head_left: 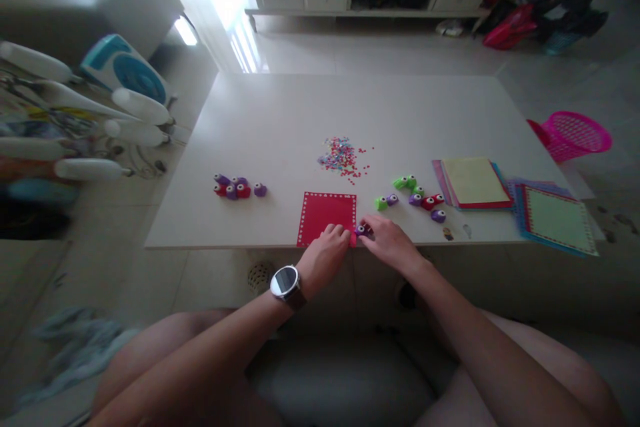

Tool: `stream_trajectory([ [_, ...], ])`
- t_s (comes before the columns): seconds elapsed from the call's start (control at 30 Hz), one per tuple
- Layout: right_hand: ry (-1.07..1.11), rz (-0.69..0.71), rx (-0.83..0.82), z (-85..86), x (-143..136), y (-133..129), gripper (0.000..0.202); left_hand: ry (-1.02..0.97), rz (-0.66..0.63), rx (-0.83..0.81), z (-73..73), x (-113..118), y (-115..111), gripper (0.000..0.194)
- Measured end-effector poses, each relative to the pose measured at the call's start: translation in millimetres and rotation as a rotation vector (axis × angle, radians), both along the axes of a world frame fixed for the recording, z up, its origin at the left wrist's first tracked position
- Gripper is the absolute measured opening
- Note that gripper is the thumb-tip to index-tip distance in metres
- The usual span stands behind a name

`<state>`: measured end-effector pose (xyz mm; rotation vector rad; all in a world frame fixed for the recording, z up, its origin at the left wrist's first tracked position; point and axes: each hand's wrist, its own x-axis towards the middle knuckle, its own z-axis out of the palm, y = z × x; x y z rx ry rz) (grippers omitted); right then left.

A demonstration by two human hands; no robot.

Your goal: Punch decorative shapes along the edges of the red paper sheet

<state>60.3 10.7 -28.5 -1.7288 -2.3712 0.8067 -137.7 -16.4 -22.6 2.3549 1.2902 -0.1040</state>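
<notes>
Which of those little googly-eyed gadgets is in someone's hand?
The purple gadget by the lower right corner of the red sheet. The right hand holds it; the left cluster and right cluster lie untouched.

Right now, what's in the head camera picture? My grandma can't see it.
A person's left hand rests on a red sheet with a pale patterned border, and the right hand holds a small purple eyed gadget at the sheet's right edge. Beyond lies colourful confetti on a white table; paper stacks sit at right.
</notes>
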Motion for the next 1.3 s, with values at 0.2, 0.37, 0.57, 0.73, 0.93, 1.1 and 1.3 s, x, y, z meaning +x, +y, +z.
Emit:
stream_trajectory([
  [0.2, 0.021, 0.016, 0.006, -2.0, -1.8, -0.1, 0.01, 0.002, 0.001, -0.025, -1.2, -1.3, -0.5, 0.022],
  [0.37, 0.029, 0.027, 0.003, -1.8, -2.0, 0.0, 0.013, 0.006, -0.003, -0.022, -1.4, -1.3, -0.6, 0.021],
  [0.57, 0.025, 0.023, -0.01, -1.9, -2.2, 0.9, 0.014, 0.012, -0.004, -0.014, -2.7, -1.7, -0.4, 0.025],
  [0.73, 0.028, 0.021, -0.011, -1.6, -2.7, 0.5, 0.015, 0.001, 0.005, -0.025, -2.1, -1.5, -0.6, 0.025],
  [0.93, 0.037, 0.025, -0.004, -2.2, -2.1, 0.5, 0.015, -0.003, -0.003, -0.011, -2.9, -1.5, -1.0, 0.024],
  [1.1, 0.029, 0.029, -0.009, -1.6, -2.1, 1.0, 0.014, 0.003, -0.005, -0.009, -2.9, -1.4, -0.8, 0.021],
  [1.3, 0.027, 0.028, -0.004, -1.9, -2.0, 1.1, 0.015, -0.002, -0.007, -0.013, -3.7, -1.3, -0.5, 0.02],
])
